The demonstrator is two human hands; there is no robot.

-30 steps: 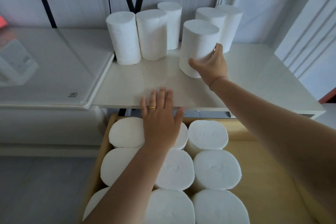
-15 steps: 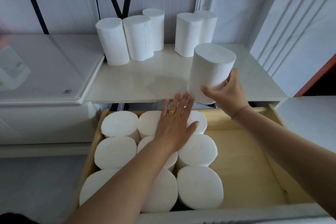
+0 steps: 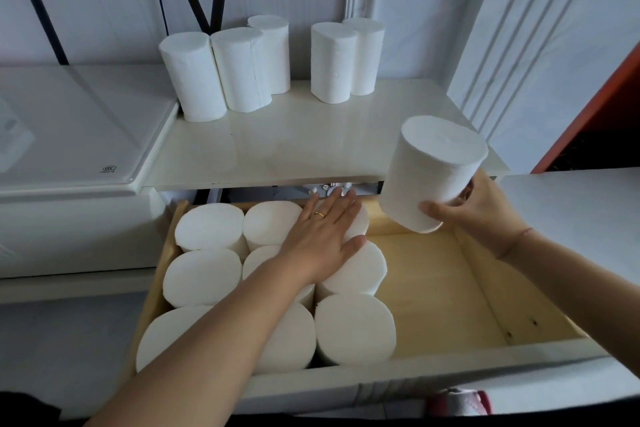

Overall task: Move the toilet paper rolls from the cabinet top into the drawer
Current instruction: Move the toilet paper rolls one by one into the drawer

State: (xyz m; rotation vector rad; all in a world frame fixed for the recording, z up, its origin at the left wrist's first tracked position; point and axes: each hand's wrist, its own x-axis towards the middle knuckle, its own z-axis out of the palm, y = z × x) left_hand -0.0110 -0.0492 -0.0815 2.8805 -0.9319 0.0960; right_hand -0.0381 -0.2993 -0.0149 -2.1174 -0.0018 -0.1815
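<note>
White toilet paper roll [image 3: 436,177] stands upright in the right hand [image 3: 485,215], thumb and fingers [image 3: 433,211] grasping its lower end. It hangs in the air over the back right corner of the open drawer [image 3: 450,288], just in front of the right end of the cabinet top [image 3: 294,149], and touches neither. Palm down, the left hand [image 3: 322,239] lies flat with its fingers straight and released, grasping nothing, on the tops of the rolls in the drawer [image 3: 207,274]. These stand on end, packed three across in the left part, while the right part shows bare pale wood. A gold ring [image 3: 319,214] sits on one left finger and a thin thread band [image 3: 517,236] circles the right wrist. Five more rolls stand upright at the back of the cabinet top: a group of three [image 3: 242,69] touching one another on the left and a pair [image 3: 334,62] touching to the right, the two groups apart. Left of the cabinet, a glossy white lid [image 3: 69,135] butts against its edge
</note>
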